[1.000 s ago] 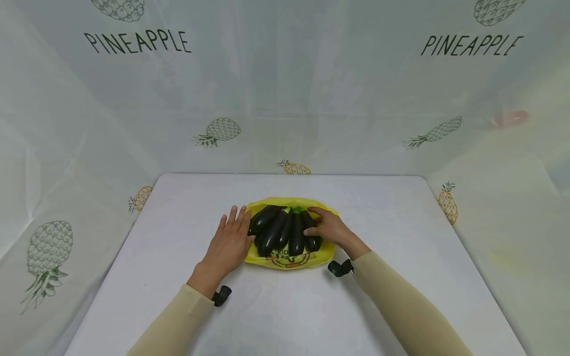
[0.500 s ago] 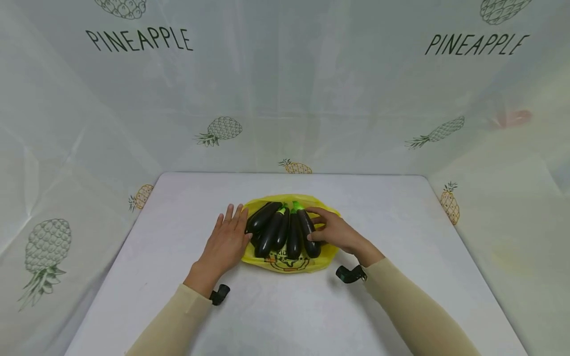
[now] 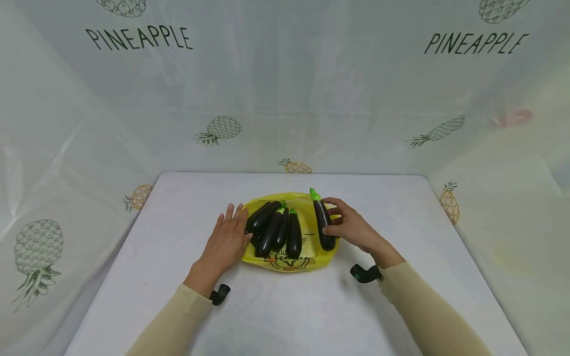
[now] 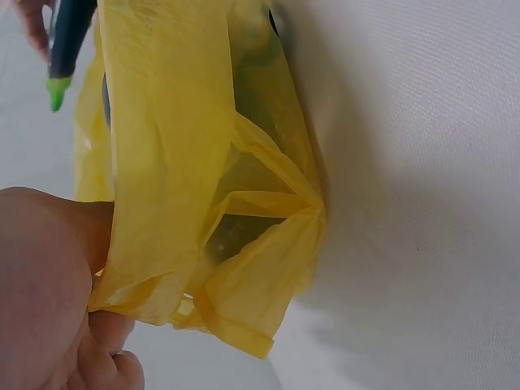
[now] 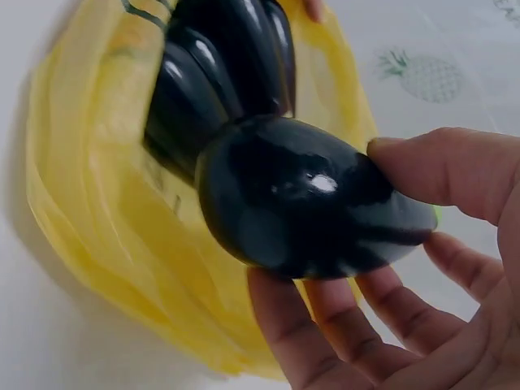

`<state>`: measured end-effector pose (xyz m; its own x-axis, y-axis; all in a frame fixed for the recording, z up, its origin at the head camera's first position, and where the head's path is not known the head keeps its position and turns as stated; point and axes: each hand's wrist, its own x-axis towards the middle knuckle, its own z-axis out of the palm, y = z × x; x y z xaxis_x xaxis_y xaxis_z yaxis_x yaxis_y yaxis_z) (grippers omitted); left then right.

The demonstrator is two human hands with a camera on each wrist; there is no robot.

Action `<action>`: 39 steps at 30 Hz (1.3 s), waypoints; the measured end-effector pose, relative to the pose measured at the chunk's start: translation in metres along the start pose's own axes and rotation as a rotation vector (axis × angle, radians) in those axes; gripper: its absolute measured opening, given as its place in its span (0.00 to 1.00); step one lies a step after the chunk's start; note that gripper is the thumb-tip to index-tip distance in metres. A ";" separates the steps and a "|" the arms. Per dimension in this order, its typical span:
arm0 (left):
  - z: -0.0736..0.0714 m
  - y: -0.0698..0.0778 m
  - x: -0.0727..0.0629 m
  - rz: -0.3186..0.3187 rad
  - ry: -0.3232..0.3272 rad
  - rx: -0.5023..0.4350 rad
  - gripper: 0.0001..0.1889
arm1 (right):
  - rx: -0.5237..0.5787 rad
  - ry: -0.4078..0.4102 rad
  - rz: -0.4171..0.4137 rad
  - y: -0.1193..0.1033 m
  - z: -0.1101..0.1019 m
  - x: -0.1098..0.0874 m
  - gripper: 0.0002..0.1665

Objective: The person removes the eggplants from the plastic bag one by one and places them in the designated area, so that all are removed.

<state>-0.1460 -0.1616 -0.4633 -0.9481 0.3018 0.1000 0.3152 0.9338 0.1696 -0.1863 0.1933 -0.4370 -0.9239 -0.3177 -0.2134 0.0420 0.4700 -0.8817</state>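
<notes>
Person's L hand (image 3: pixel 226 241), fingers straight & slightly spread, touches L edge of a yellow printed plastic bag (image 3: pixel 311 254) on the white tabletop (image 3: pixel 276 316). In it: glossy near-black elongated eggplants (image 3: pixel 268 235) (side by side). R hand (image 3: pixel 354 228) pinches another green-stemmed eggplant (image 3: pixel 323 225), thumb vs. fingers, over bag's R side.

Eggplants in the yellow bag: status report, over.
Right hand gripping one eggplant over right side of yellow bag. Left hand against bag's left side, fingers straight. Other eggplants in bag; nothing visibly in the way.
</notes>
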 end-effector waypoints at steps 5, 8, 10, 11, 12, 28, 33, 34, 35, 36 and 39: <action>0.000 0.000 -0.001 0.001 0.012 0.000 0.39 | -0.010 0.130 -0.004 0.004 -0.022 0.001 0.50; 0.000 0.000 -0.001 0.000 0.018 -0.002 0.39 | -0.053 0.222 0.001 0.011 -0.036 0.004 0.51; 0.001 0.000 -0.002 -0.002 0.016 -0.004 0.39 | -0.086 0.264 0.017 0.017 -0.043 0.007 0.51; 0.001 0.000 -0.001 -0.002 0.016 -0.004 0.39 | -0.102 0.277 0.026 0.021 -0.046 0.008 0.51; 0.001 0.000 -0.001 -0.002 0.013 -0.005 0.39 | -0.117 0.287 0.037 0.024 -0.049 0.009 0.51; -0.004 0.004 -0.003 -0.009 -0.013 -0.032 0.38 | -0.241 0.269 0.143 0.048 -0.053 0.020 0.50; -0.003 0.003 -0.004 -0.014 -0.014 -0.037 0.38 | -0.265 0.256 0.157 0.056 -0.052 0.024 0.49; -0.002 0.003 -0.004 -0.016 -0.014 -0.038 0.38 | -0.266 0.254 0.160 0.058 -0.052 0.025 0.49; -0.002 0.003 -0.004 -0.017 -0.014 -0.040 0.38 | -0.270 0.253 0.163 0.060 -0.051 0.026 0.49; -0.001 0.003 -0.005 -0.018 -0.014 -0.039 0.38 | -0.272 0.251 0.166 0.062 -0.051 0.027 0.48; 0.000 0.002 -0.005 -0.020 -0.014 -0.036 0.38 | -0.285 0.247 0.172 0.067 -0.050 0.029 0.48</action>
<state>-0.1405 -0.1612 -0.4638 -0.9546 0.2864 0.0823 0.2975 0.9320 0.2069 -0.2290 0.2570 -0.4811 -0.9776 -0.0238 -0.2093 0.1286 0.7195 -0.6825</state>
